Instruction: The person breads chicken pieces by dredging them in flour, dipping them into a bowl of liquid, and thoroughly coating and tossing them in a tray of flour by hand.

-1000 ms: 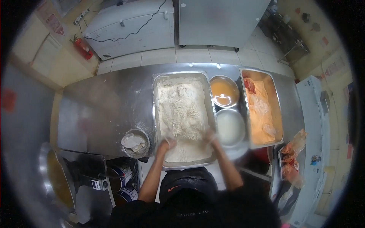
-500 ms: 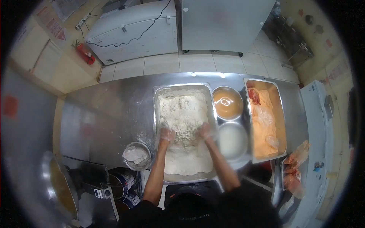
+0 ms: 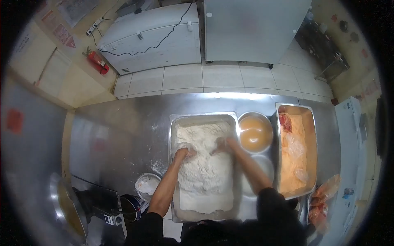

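A deep metal tray (image 3: 174,180) on the steel table holds a thick bed of white flour (image 3: 205,176). My left hand (image 3: 185,151) is in the upper left part of the flour, its fingers partly buried and pointing inward. My right hand (image 3: 222,145) touches the flour near the tray's right wall, its fingers spread and somewhat blurred. Both hands seem to have thin clear gloves on. Loose flour lies heaped between and below them.
Right of the tray stand a bowl of orange liquid (image 3: 255,132), a bowl of whitish liquid (image 3: 258,174) and a tray of orange powder (image 3: 315,143) with plastic bags. A flour bowl (image 3: 147,184) sits at the left front. Bagged red food (image 3: 320,205) lies far right.
Both hands have moved from the lower part of the tray to its upper part, and the flour there is pushed about. The view has tilted, so the table sits lower in the picture.
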Action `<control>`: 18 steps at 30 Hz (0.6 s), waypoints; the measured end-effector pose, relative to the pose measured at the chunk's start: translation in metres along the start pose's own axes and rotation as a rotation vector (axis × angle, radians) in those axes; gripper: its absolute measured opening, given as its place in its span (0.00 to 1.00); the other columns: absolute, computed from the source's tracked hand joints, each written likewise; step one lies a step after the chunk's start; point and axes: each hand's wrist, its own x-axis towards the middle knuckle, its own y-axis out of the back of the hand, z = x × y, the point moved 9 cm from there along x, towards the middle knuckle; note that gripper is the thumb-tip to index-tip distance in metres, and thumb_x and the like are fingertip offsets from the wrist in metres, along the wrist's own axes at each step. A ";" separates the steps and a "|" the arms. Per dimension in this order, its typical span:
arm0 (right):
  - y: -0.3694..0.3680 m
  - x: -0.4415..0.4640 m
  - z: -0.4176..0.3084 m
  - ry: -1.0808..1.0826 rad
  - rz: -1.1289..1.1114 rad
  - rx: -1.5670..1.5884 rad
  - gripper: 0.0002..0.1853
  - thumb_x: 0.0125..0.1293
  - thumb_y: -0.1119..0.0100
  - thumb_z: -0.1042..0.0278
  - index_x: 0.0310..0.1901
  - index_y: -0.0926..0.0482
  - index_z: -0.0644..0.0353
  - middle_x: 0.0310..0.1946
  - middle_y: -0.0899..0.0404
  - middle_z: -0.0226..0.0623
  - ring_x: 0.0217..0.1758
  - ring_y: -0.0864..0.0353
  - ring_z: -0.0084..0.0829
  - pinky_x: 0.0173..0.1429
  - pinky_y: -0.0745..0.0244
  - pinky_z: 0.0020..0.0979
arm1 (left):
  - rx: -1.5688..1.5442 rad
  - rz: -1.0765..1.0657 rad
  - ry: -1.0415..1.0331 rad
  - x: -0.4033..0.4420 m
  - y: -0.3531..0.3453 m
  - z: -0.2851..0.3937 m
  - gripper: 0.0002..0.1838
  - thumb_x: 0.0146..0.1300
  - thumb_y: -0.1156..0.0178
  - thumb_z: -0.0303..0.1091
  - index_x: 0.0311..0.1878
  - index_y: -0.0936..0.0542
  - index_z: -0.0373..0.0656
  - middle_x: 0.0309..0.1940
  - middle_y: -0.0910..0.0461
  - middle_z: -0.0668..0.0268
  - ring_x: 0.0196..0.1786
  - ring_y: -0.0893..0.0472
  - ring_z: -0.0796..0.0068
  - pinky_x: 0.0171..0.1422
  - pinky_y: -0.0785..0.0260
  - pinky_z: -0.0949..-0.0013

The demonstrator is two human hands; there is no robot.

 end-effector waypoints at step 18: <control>-0.073 -0.049 -0.001 -0.247 0.097 0.127 0.31 0.61 0.59 0.49 0.59 0.43 0.64 0.56 0.41 0.51 0.59 0.40 0.36 0.61 0.45 0.32 | -0.257 0.327 0.115 -0.043 -0.098 -0.019 0.25 0.55 0.57 0.50 0.43 0.25 0.38 0.43 0.26 0.50 0.44 0.26 0.55 0.48 0.35 0.62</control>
